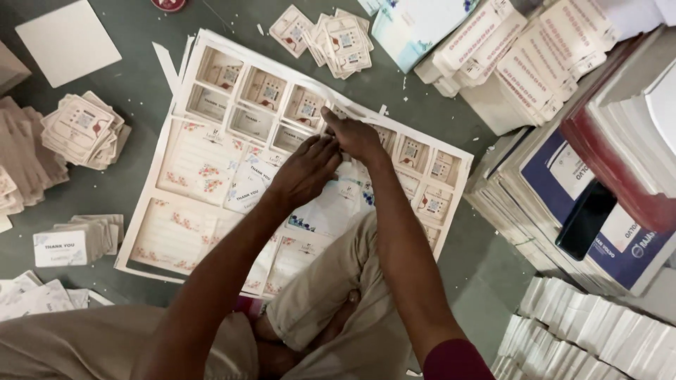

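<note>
Die-cut printed sheet (pixel 211 169) lies on the floor (pixel 141 91) under both hands. Left hand (pixel 304 171) and right hand (pixel 354 135) meet at its middle, fingers (pixel 331 116) pinching a small tag still seated there, apparently mid-punch-out; loose tag pile (pixel 331 39) lies beyond the fingertips.

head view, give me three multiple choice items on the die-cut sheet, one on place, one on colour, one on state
1. Where do both hands meet?
A. on the sheet's upper middle
B. on the white stacks at lower right
C. on the blank white card at top left

2. What colour is the floor?
A. red
B. grey-green
C. yellow

3. What state is the sheet's top-left row in?
A. uncut
B. folded over
C. punched out, windows left

Answers:
1 A: left hand and right hand touch on the sheet.
2 B: the floor is grey-green.
3 C: open frames show loose pieces inside.
</note>
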